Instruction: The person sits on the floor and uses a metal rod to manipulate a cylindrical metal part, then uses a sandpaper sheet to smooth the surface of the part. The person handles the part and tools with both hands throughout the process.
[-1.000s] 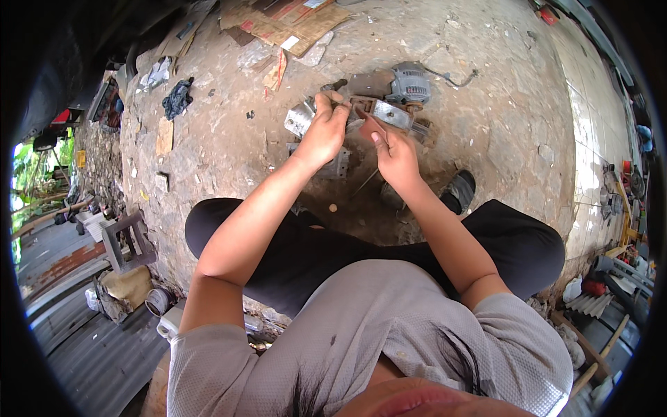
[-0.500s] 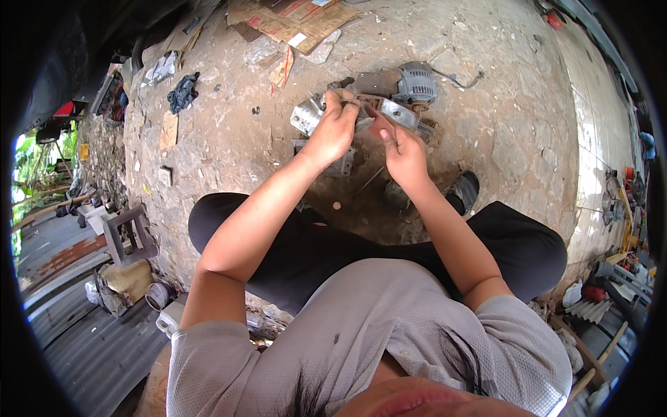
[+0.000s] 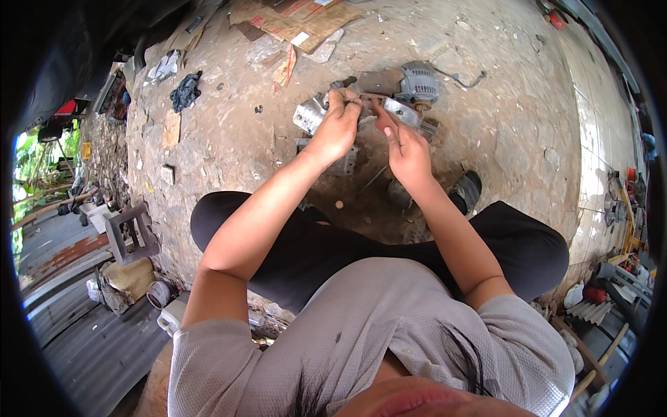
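Note:
Over a cluster of metal parts, my left hand (image 3: 337, 125) is closed, its fingers pinched around a small piece that they mostly hide. My right hand (image 3: 410, 154) grips a thin reddish-brown strip (image 3: 383, 120), perhaps sandpaper, between thumb and fingers. The strip's far end points at my left fingertips. A shiny metal bracket with holes (image 3: 307, 117) lies beside my left hand. Past my right fingers is another silver metal block (image 3: 401, 111). Just beyond both hands lies a power tool with a grey ribbed motor housing (image 3: 420, 82) and a dark body.
A thin rod (image 3: 373, 178) lies on the ground between my legs. Flattened cardboard (image 3: 319, 21) is at the far side, and a dark crumpled cloth (image 3: 185, 92) at the far left. Corrugated sheets (image 3: 97, 347) and a square frame (image 3: 132, 233) are at the left, assorted scrap at the right.
The reddish-brown strip and my right hand have shifted slightly against the metal parts. My left hand keeps its pinch in nearly the same place.

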Tool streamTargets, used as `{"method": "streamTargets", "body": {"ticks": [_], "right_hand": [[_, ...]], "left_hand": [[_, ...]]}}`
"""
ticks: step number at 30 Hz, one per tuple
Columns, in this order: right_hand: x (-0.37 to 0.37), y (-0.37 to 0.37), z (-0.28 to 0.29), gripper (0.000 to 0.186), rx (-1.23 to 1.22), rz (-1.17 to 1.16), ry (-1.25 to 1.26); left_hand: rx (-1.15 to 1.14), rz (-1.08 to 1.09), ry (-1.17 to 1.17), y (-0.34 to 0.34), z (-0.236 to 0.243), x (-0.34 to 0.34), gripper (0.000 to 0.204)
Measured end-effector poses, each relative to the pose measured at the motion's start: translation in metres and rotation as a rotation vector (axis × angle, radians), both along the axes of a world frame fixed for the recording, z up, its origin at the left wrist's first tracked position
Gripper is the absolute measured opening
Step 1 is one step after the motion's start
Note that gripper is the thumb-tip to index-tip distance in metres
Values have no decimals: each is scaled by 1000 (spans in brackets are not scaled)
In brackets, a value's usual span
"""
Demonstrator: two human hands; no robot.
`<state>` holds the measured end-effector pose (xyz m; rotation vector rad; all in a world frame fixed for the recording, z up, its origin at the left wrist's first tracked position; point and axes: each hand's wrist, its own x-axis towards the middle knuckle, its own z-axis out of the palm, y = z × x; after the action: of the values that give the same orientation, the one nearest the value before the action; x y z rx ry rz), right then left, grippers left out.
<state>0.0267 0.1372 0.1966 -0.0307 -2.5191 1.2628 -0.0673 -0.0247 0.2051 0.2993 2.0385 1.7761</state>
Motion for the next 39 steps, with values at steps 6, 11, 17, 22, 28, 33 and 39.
{"method": "streamTargets", "body": {"ticks": [6,11,17,22,28,33,39], "right_hand": [[-1,8,2,31,30,11,-88],[0,1,18,28,-22,11,131],[-2,2,12,26,-3,-66,71],[1,5,6,26,-22,-70,87],[1,4,7,25,-33,-93,-59],[-1,9,1,24,-32,21,94],[-5,11,-19,31,-627,66,-192]], "left_hand": [[-16,-28,41,1,5,-1,28],[-63,-23,70,1,2,1,22],[-1,-10,12,2,11,0,24],[-5,1,20,1,1,-3,26],[-53,-8,74,0,-6,-5,25],[-36,-31,63,1,4,-3,32],[-88,-19,45,0,3,-1,27]]}}
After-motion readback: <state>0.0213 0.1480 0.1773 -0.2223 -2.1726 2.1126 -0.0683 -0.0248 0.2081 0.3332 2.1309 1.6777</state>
